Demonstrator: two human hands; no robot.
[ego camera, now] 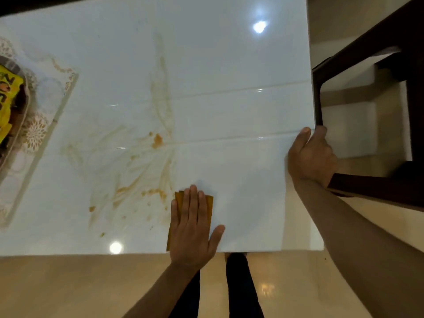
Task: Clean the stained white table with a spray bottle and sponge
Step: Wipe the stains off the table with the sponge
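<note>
Mostly glossy white table — brown smears beside orange sponge.

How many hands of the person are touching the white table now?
2. The left hand presses flat on the sponge near the table's front edge. The right hand grips the table's right edge.
</note>
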